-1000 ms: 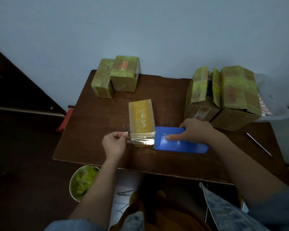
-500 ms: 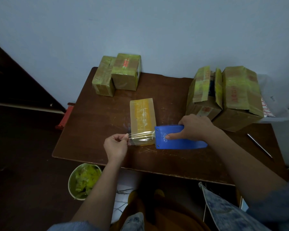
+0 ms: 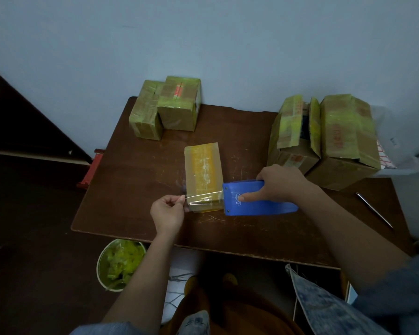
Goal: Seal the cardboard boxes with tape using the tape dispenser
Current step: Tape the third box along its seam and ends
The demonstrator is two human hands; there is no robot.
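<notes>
**A:** Item one, the grips?

**B:** Left hand (image 3: 167,211): thumb and fingers pinching the free end of the clear tape strip (image 3: 203,197). Right hand (image 3: 279,183): curled round the blue tape dispenser (image 3: 257,198), forefinger laid along its face.

**A:** Item two, the work piece?

**B:** Small cardboard box (image 3: 203,176), mid-table, lengthwise away from the person. The strip spans its near end, drawn taut between hand and dispenser.

**A:** Handling note?

**B:** Judged best: the person keeps the strip tight and level, lowers it square onto the box, presses the left end down first, then runs the dispenser on so no wrinkle forms.

**A:** Surroundings?

**B:** Brown table (image 3: 136,189); two taped boxes (image 3: 165,107) at far left; two larger boxes (image 3: 324,136) at far right, one with its flaps open.
</notes>
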